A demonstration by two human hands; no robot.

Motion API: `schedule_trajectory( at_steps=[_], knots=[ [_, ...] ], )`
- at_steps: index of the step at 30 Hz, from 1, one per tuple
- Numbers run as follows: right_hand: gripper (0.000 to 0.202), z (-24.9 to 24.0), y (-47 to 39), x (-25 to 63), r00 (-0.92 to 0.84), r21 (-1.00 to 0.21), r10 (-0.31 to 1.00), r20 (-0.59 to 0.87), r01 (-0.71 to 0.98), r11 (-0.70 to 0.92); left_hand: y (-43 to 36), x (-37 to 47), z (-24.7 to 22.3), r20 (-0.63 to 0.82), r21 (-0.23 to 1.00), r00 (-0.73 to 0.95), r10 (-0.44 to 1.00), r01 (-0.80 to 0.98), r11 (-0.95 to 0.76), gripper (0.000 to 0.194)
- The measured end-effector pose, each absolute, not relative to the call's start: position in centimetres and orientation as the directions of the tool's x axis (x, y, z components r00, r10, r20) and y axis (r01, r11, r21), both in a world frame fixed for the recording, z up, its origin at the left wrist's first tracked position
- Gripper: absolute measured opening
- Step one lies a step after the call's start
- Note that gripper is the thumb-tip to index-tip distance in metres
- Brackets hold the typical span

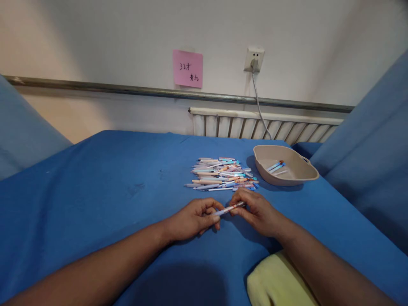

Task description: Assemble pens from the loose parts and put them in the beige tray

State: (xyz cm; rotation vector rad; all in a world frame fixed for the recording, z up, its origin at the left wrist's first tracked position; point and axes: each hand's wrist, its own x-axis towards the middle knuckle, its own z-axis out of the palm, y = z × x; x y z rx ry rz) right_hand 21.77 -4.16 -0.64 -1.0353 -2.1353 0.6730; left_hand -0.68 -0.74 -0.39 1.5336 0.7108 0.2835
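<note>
Between my two hands, above the blue cloth, is a slim pen (227, 210) with a pale body and a brownish end. My left hand (196, 219) pinches its pale end between thumb and fingers. The fingers of my right hand (256, 212) are closed round the darker end. Just beyond my hands lies a pile of pens (219, 174) in white, peach, blue and orange, roughly side by side. To the right of the pile stands a beige plastic basin (296, 176) with several pens (276, 166) inside it.
A blue cloth (95, 191) covers the table. Near my right forearm lies a yellow-green soft item (277, 280). Behind the table are a radiator (242, 123), a metal rail (134, 90), a pink note (188, 69) and a socket (254, 58) with a plugged cable. Blue curtains (366, 140) hang at both sides.
</note>
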Motion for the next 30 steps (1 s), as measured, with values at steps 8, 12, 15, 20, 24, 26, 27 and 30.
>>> schedule_trajectory(
  at_steps=[8,12,15,20,24,26,27,30],
  knots=[
    [0.010,-1.19,-3.98,21.76,-0.441,-0.706,0.848,0.294,0.498,0.503,-1.29,-0.66,-0.31,-0.163,0.924,0.732,0.661,0.349,-0.159,0.028],
    [0.012,-1.33,-4.00,21.56,-0.420,-0.706,0.864,0.278,0.521,0.480,-1.35,-0.71,-0.15,-0.070,0.850,0.735,0.674,0.398,-0.345,0.020],
    [0.012,-1.37,-4.03,21.43,-0.403,-0.708,0.874,0.273,0.531,0.466,-1.33,-0.68,-0.15,-0.038,0.811,0.739,0.673,0.416,-0.412,0.020],
    [0.006,-1.44,-4.15,21.16,-0.404,-0.732,0.879,0.252,0.515,0.446,-1.31,-0.55,-0.06,-0.059,0.787,0.740,0.670,0.447,-0.425,0.025],
    [0.007,-1.25,-4.37,20.93,-0.415,-0.730,0.880,0.230,0.524,0.438,-1.22,-0.46,0.02,-0.048,0.774,0.743,0.667,0.449,-0.445,0.026],
    [0.006,-1.08,-4.42,20.95,-0.414,-0.722,0.879,0.238,0.530,0.445,-1.12,-0.38,0.02,-0.025,0.795,0.733,0.680,0.427,-0.431,0.027],
    [0.004,-1.00,-4.40,21.01,-0.409,-0.717,0.877,0.250,0.530,0.452,-1.06,-0.34,0.03,-0.024,0.807,0.725,0.688,0.420,-0.415,0.028],
    [0.003,-0.83,-4.26,21.30,-0.387,-0.698,0.872,0.299,0.535,0.477,-0.87,-0.22,0.23,-0.045,0.837,0.704,0.709,0.414,-0.359,0.029]
  ],
)
